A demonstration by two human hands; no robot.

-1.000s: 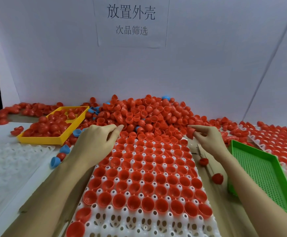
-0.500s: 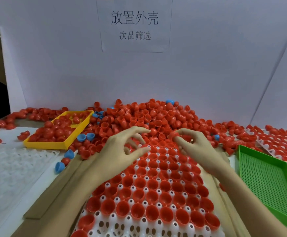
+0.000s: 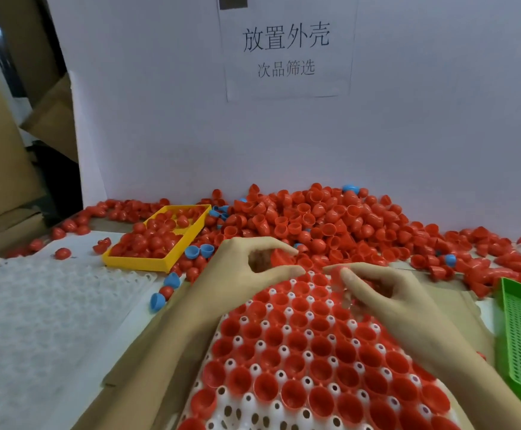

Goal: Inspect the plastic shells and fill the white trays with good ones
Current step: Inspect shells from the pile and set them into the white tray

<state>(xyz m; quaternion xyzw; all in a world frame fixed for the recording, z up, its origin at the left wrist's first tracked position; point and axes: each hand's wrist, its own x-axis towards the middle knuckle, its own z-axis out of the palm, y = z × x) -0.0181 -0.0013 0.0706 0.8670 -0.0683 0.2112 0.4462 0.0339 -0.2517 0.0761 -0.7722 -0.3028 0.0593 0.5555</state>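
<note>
We take the white tray [image 3: 247, 408] as landmark: it lies dead centre in front of us, most pockets already holding red shells open side up, so the insides can be checked at a glance. Empty pockets show only along its near edge.

Left hand [image 3: 240, 268] sits at the tray's far-left corner, thumb and fingers curled round a red shell [image 3: 279, 257], pinching it. We judge it is being turned for inspection before seating.

Right hand [image 3: 386, 290] hovers over the tray's far-right rows, fingers curled inward. Motion blur at the fingertips, so we cannot tell whether it grips a shell or nothing.

The loose pile of shells [image 3: 330, 221] lies just beyond the tray's far edge, within short reach of both hands. The yellow bin [image 3: 160, 262] with shells stands far-left of the tray, the green basket [image 3: 519, 336] to its right; we guess one takes rejects.
</note>
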